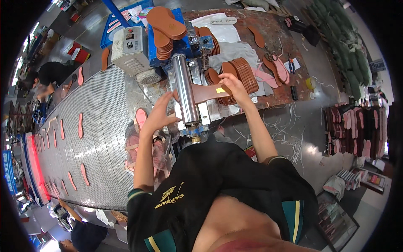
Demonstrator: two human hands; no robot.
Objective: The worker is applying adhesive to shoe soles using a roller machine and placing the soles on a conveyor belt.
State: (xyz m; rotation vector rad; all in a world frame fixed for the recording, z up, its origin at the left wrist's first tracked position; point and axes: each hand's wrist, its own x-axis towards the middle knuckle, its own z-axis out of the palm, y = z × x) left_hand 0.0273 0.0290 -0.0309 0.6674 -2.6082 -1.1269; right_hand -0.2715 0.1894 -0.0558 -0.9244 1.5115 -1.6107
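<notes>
A brown shoe insole (205, 93) with a yellow sticker lies under the shiny metal roller (185, 90) of a machine, one end showing on each side. My right hand (237, 90) holds its right end, fingers curled, next to a stack of brown insoles (243, 73). On the roller's left side my left hand (158, 114) is spread, thumb apart from the fingers. Its fingertips are by the insole's left tip; whether they touch it I cannot tell. More brown insoles (167, 23) are piled on the blue machine top behind the roller.
A grey control box (131, 48) stands left of the roller. Further left, a mesh conveyor (103, 138) carries pink insoles (80, 125). The worn table (268, 31) holds pliers (291, 65) and pink straps (264, 77). Other people (86, 235) are at the left.
</notes>
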